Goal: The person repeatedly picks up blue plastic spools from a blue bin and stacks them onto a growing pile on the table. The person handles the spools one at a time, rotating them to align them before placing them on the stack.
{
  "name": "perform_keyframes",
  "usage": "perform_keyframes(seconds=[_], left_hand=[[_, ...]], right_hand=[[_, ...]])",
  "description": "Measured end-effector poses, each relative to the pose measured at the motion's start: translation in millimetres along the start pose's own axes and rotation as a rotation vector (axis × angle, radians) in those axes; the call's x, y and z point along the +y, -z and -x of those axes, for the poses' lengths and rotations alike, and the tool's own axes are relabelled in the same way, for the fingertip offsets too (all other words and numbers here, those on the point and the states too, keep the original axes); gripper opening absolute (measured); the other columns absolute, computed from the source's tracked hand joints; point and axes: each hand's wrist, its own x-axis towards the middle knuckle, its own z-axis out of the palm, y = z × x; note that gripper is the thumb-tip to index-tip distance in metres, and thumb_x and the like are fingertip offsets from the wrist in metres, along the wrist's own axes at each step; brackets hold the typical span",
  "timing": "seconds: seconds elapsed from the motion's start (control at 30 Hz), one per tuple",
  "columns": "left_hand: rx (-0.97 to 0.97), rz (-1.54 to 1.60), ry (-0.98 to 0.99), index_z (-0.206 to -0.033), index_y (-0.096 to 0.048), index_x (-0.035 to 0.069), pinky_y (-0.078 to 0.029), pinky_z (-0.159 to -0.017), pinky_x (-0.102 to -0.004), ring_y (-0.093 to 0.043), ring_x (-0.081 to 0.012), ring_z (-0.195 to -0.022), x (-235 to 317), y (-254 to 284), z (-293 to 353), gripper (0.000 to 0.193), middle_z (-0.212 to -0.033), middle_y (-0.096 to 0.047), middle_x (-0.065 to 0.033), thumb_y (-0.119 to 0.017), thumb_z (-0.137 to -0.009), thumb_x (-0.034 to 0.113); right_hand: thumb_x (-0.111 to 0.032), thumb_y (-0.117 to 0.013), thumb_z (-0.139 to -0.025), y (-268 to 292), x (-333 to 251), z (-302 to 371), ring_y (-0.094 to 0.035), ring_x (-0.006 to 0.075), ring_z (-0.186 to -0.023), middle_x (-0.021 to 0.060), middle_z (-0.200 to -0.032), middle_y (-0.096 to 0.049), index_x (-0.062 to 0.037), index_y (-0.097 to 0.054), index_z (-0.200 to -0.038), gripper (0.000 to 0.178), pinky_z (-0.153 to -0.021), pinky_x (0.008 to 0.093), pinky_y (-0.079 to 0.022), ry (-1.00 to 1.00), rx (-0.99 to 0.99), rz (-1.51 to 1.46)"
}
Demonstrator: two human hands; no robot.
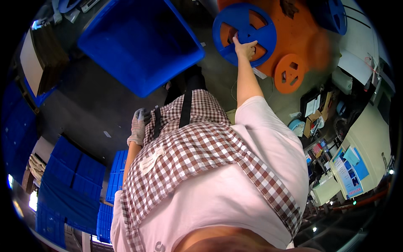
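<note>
My right hand (pixel 246 48), bare, is on a large blue reel (pixel 266 31) with wide cut-outs, at the upper right. Its thumb and fingers are closed around the part between the openings, near the reel's lower edge. Orange surfaces show through the cut-outs. My left hand (pixel 138 126) hangs beside my checked apron (pixel 184 145), in a pale glove with grey fingertips. Its fingers point loosely forward, and I see nothing in them.
A big blue bin (pixel 140 46) stands ahead on the left. Right of the reel are an orange machine body (pixel 308 33) and a smaller orange wheel (pixel 289 73). Blue crates (pixel 71 172) are stacked at the left; cardboard sheets (pixel 42 59) stand at far left.
</note>
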Motion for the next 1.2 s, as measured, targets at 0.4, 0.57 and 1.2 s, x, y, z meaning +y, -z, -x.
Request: perform_keyframes(seconds=[0.4,0.57,1.2], left_hand=[[0.126,-0.624,-0.934,-0.120,-0.062,0.004,-0.052,-0.091,-0.0377,-0.066,-0.0308,-0.107,98,-58,-39,0.025,-0.113,-0.067,-0.0185,-0.059,-0.096,0.010],[0.010,-0.798,-1.609,-0.126,-0.057,0.001,-0.045,-0.104,-0.0455,-0.055,-0.0381,-0.122,221,-134,14,0.048,-0.129,-0.060,-0.0181,-0.069,-0.080,0.004],[0.253,-0.178,-2.002,-0.128,-0.053,0.000,-0.038,-0.109,-0.0491,-0.047,-0.0453,-0.126,309,-227,31,0.048,-0.134,-0.052,-0.0240,-0.064,-0.082,0.006]], right_hand=[[-0.035,-0.051,-0.090,85,15,34,-0.059,0.0321,-0.120,0.0239,-0.132,-0.057,0.0045,-0.040,-0.144,0.068,-0.098,0.0415,-0.052,0.398,-1.162,-1.313],[-0.044,-0.047,-0.094,103,-49,100,-0.058,0.0370,-0.121,0.0280,-0.140,-0.048,0.0075,-0.036,-0.145,0.073,-0.103,0.0485,-0.050,0.345,-1.935,-1.566],[-0.051,-0.047,-0.095,65,-94,170,-0.046,0.0400,-0.134,0.0289,-0.152,-0.033,0.0000,-0.026,-0.152,0.080,-0.109,0.0498,-0.042,0.481,-2.373,-1.384]])
